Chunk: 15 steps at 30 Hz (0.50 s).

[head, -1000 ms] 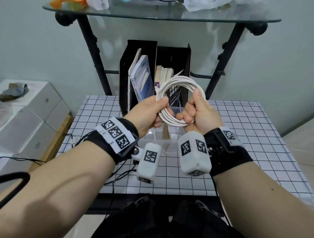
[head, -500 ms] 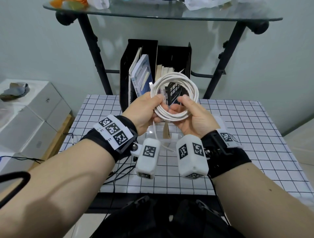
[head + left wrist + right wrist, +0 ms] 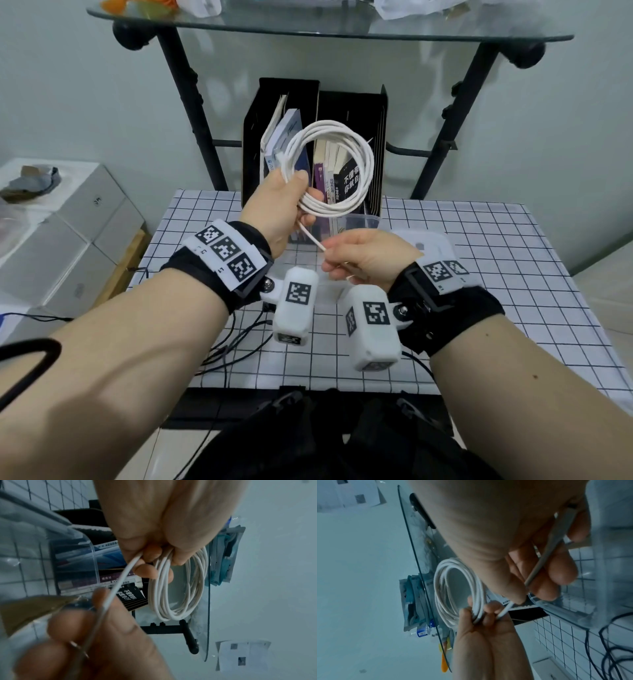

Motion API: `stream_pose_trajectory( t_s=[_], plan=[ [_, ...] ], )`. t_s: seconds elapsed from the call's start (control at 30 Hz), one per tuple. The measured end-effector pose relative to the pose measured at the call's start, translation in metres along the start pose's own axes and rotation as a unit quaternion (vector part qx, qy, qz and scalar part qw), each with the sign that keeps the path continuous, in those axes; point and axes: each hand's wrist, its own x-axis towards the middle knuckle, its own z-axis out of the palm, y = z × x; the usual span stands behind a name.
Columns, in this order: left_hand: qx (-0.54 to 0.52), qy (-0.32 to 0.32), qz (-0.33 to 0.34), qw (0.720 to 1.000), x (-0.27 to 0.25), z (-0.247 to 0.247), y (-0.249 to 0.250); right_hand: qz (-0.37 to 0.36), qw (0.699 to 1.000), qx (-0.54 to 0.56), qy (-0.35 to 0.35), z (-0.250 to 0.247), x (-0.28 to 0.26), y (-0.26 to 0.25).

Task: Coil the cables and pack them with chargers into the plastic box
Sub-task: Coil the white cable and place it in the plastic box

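I see a desk in a white cloth with a black grid filling the middle of the frame, pale walls behind it. A glass shelf on black legs spans the top, and a black file holder with books stands at centre. My left hand has its grip clamped on the coiled white cable, held up above the clear plastic box. My right hand pinches the cable's loose end. White boxes sit at the left.
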Motion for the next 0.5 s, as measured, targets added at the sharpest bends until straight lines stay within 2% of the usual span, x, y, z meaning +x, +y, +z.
stream_pose_trajectory(
  t_s=[0.17, 0.5],
  plan=[
    [0.144, 0.019, 0.048, 0.988, 0.006, -0.012, -0.016, -0.003, 0.998, 0.021, 0.051, -0.007, -0.002, -0.007],
    [0.257, -0.049, 0.027, 0.965, 0.0, -0.019, -0.029, -0.022, 0.967, 0.196, 0.162, -0.019, 0.001, -0.018]
  ],
)
